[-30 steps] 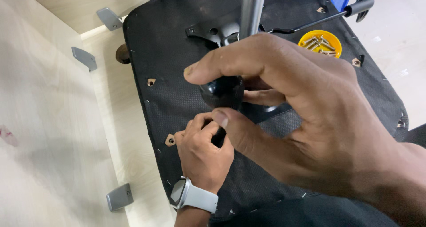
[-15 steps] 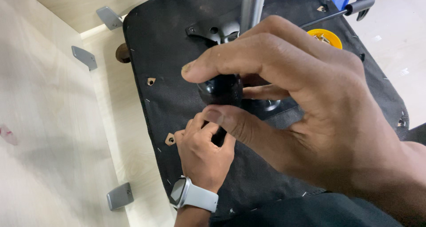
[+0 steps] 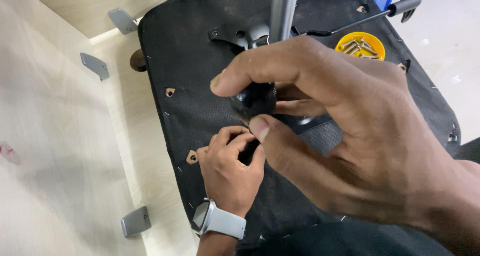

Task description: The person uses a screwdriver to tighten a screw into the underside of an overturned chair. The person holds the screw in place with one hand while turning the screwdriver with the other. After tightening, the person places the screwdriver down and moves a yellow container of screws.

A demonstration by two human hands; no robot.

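Beneath the fingers point(image 3: 235, 81) stretches black fabric point(image 3: 200, 51) over pale wooden panels point(image 3: 45, 111); the right hand point(image 3: 350, 136) pinches a black knob point(image 3: 254, 98), the left hand point(image 3: 230, 171) curls shut just below.

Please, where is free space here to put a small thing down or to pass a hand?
Free: the pale wooden panel left of the black fabric seat base, between the grey brackets. Also the fabric's upper left corner. Crowded: the centre, where the right hand grips a black knob above the left hand, and near the yellow screw dish.
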